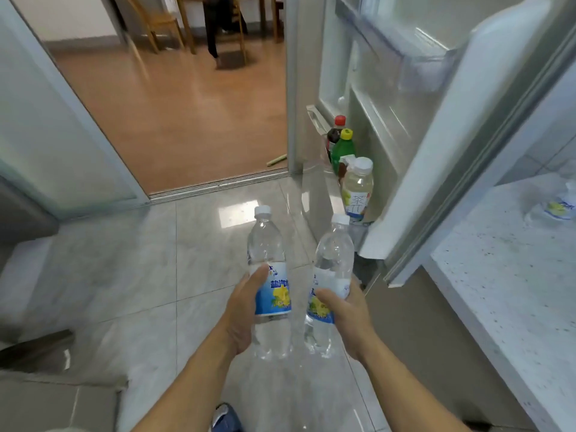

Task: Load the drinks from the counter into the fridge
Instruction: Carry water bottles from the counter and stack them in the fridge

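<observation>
My left hand (pixel 241 310) grips a clear bottle (pixel 268 244) with a white cap and a blue-and-yellow label. My right hand (pixel 347 319) grips a second, matching clear bottle (pixel 333 254), tilted slightly right. Both are held upright over the tiled floor, left of the open fridge door (pixel 436 145). In the door's lower shelf stand a pale tea bottle (pixel 358 188), a green bottle with a yellow cap (pixel 343 148) and a dark bottle with a red cap (pixel 336 129). Another clear bottle with the same label (pixel 558 207) lies on the speckled counter (pixel 498 275) at the right.
An upper door shelf (pixel 420 63) of clear plastic is above. A doorway (pixel 187 120) ahead leads to a wooden-floored room with chairs and a person's legs (pixel 215 26). A dark object (pixel 34 347) lies on the floor at left. The counter edge runs along my right.
</observation>
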